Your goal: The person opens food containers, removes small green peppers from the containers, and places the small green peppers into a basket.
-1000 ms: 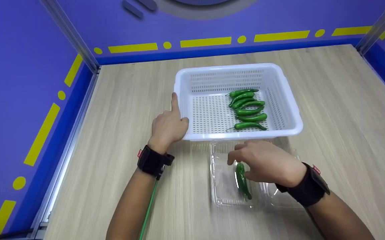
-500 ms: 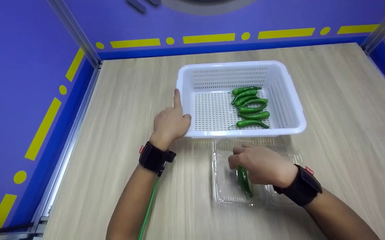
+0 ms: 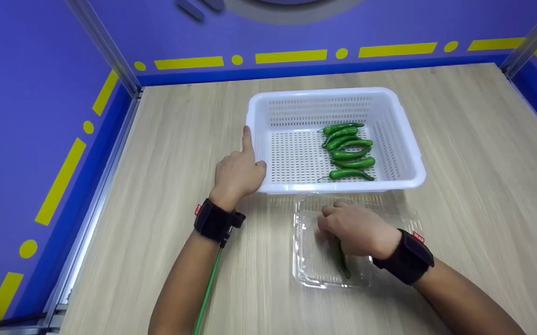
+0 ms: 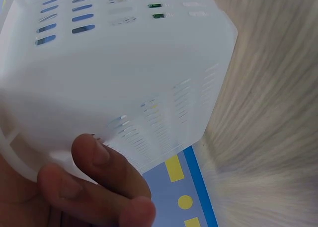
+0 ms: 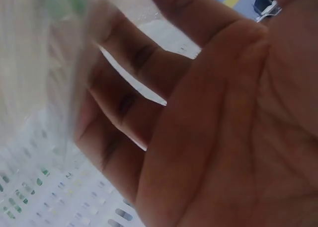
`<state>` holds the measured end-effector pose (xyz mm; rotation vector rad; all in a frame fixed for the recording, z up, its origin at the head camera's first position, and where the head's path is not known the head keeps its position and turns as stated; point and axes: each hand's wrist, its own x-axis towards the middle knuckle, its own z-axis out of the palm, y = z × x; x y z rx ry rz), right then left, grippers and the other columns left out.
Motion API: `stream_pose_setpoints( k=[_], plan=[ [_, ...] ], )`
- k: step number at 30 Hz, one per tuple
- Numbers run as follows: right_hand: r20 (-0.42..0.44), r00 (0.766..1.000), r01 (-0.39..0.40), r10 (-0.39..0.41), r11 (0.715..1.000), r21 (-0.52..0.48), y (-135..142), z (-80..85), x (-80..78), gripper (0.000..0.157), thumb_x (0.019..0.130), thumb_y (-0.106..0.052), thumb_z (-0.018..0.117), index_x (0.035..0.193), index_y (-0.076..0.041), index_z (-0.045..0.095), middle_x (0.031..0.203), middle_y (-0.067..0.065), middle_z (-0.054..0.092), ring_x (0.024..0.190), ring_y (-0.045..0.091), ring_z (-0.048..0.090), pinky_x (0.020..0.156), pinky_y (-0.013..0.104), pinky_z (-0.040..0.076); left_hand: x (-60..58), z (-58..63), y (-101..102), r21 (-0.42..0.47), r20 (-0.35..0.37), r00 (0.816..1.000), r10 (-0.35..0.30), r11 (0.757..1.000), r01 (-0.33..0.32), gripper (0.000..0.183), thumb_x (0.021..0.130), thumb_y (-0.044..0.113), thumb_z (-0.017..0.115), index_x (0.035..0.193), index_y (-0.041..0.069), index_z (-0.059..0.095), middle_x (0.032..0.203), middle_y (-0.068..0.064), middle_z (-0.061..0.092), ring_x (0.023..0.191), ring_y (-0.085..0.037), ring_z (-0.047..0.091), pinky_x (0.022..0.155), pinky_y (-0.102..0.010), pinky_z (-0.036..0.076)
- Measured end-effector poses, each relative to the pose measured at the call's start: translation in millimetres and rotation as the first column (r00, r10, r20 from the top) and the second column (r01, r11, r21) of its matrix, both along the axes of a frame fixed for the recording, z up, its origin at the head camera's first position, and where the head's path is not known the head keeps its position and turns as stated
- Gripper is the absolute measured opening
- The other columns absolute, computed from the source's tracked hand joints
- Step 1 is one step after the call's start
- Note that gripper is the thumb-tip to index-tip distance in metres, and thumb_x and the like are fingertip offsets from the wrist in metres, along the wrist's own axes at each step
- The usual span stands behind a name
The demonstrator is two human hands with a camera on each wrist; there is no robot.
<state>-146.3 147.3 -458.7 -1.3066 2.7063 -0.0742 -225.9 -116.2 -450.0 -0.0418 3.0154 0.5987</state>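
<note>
In the head view my left hand (image 3: pixel 239 174) is at the left side of a white perforated basket (image 3: pixel 291 187). The index finger lies along the rim and the thumb hooks over it. Below, the left wrist view shows curled fingers (image 4: pixel 107 162) against the basket's outer wall. My right hand (image 3: pixel 359 228) reaches down into a clear plastic clamshell box (image 3: pixel 312 281) and grips a green chili pepper (image 3: pixel 341 263) by its upper end; the fingertips are hidden. Through blurred clear plastic, the right wrist view shows bent fingers (image 5: pixel 126 95) and some green.
Several green chili peppers (image 3: pixel 349 164) lie in a row on the right side of the basket floor. The clamshell sits just in front of the basket on the wooden table (image 3: pixel 189 121). Blue panels (image 3: pixel 291 35) border the back and sides. A green cord (image 3: pixel 208 288) follows my left forearm.
My right hand has come down and its fingers have closed on the pepper in the clamshell, the wrist shifting slightly left. My left hand keeps its place on the basket.
</note>
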Motion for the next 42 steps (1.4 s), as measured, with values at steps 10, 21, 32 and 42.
stream_pose_setpoints(
  k=[10,21,32,42],
  plan=[
    [-0.053,0.998,-0.035,0.037,0.999,0.040,-2,3.5,-0.3,0.020,0.069,0.006,0.073,0.071,-0.013,0.065,0.081,0.003,0.058,0.081,0.026,0.057,0.072,0.040,0.051,0.7,0.9,-2,0.009,0.006,1.000,0.015,1.000,-0.015,0.089,0.096,0.032,0.048,0.164,0.006,-0.003,0.069,-0.008,0.062,0.057,-0.024,0.059,0.049,-0.037,0.040],
    [-0.035,0.993,-0.109,0.109,0.994,0.003,-8,-3.5,1.3,0.030,0.063,0.007,0.079,0.072,-0.019,0.067,0.079,-0.004,0.059,0.079,0.021,0.056,0.073,0.034,0.048,0.5,3.0,-2,0.004,0.010,1.000,0.001,1.000,-0.001,0.089,0.095,0.032,0.046,0.164,0.007,-0.004,0.069,-0.010,0.062,0.056,-0.024,0.057,0.048,-0.038,0.040],
    [0.034,0.992,-0.123,0.123,0.992,0.016,-11,-3.3,7.6,0.033,0.054,-0.009,0.092,0.067,-0.025,0.065,0.079,-0.008,0.054,0.080,0.018,0.052,0.076,0.033,0.045,1.2,1.7,-1,0.002,0.004,1.000,0.005,1.000,-0.005,0.089,0.095,0.032,0.047,0.164,0.007,-0.003,0.071,-0.010,0.063,0.060,-0.026,0.060,0.050,-0.039,0.041],
    [0.057,0.984,-0.172,0.170,0.985,0.024,-16,-4.2,13.9,0.034,0.063,0.000,0.084,0.066,-0.029,0.066,0.083,-0.010,0.056,0.081,0.014,0.053,0.077,0.033,0.049,1.1,1.7,1,0.000,0.008,1.000,0.008,1.000,-0.008,0.089,0.096,0.033,0.048,0.164,0.008,-0.003,0.073,-0.011,0.063,0.061,-0.026,0.061,0.051,-0.039,0.042]
  ],
)
